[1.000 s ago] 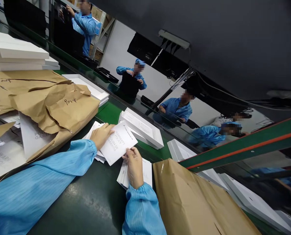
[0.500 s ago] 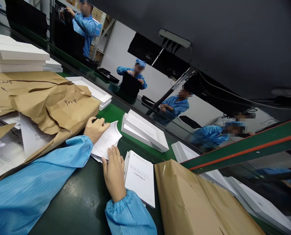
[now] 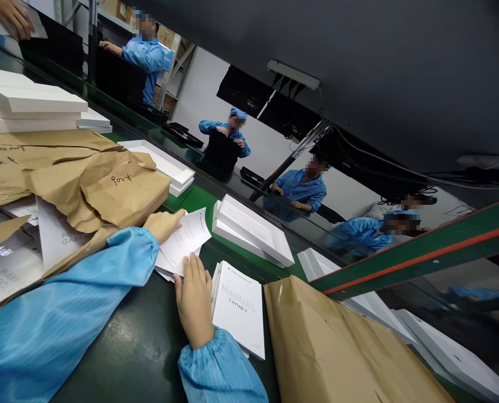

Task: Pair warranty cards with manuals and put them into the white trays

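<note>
My left hand [image 3: 163, 225] lies on the far side of a small stack of white warranty leaflets [image 3: 185, 239] on the dark green belt, fingers over the top sheet. At the near edge of that stack my right hand [image 3: 194, 296] presses flat with fingers together. Just right of my right hand lies a stack of white manuals [image 3: 239, 307], the top one printed "MANUAL". Both sleeves are light blue.
Torn brown paper wrapping [image 3: 106, 187] covers more leaflets at the left. Another brown paper package [image 3: 337, 347] sits at the lower right. White flat boxes [image 3: 253, 232] lie on the belt; more white boxes [image 3: 31, 103] are stacked far left. Several people in blue coats work beyond the belt.
A second ago both hands held a warranty leaflet above the manuals. The leaflet went left onto the leaflet stack, my right hand followed, and the manual cover is now uncovered.
</note>
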Tool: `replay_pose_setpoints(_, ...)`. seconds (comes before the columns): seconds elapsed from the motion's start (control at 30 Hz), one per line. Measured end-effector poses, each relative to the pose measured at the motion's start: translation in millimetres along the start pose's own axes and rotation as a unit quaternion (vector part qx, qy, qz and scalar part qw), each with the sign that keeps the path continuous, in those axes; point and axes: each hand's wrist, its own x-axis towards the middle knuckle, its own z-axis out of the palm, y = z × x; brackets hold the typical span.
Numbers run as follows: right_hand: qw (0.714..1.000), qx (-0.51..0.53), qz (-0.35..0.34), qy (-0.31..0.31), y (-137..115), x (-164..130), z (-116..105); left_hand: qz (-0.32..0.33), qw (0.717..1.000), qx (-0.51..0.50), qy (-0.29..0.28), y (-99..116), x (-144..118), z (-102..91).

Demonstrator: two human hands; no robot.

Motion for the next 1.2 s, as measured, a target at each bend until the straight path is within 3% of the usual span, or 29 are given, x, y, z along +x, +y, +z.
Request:
replay_pose_setpoints(0.13,0.999,0.049,-0.014,-0.002,6,-4,-12,-0.033,0.982,-0.187,0.026,-13,11,-5.0)
replay_pose_setpoints(0.2,0.999,0.04,-0.008,0.003,12,-10,-25,-0.061,0.938,-0.341,0.028,-12,13,2.2)
replay_pose_setpoints(0.33,0.992,-0.074,0.096,-0.023,33,-34,-51,-0.13,0.802,-0.582,-0.013,7,9,23.5)
replay_pose_setpoints(0.43,0.972,-0.133,0.179,-0.079,48,-52,-61,-0.125,0.763,-0.632,-0.048,22,5,33.3)
replay_pose_setpoints(0.77,0.96,-0.046,0.236,-0.145,52,-66,-76,-0.087,0.806,-0.583,-0.052,18,5,49.4)
replay_pose_setpoints(1.0,0.964,0.085,0.196,-0.155,57,-74,-97,-0.08,0.816,-0.569,-0.052,19,4,50.0)
replay_pose_setpoints(1.1,0.973,0.065,0.207,-0.085,63,-70,-105,-0.083,0.818,-0.567,-0.052,18,3,51.1)
replay_pose_setpoints(1.2,0.961,-0.025,0.255,0.1,69,-56,-121,-0.087,0.828,-0.553,-0.033,16,4,52.8)
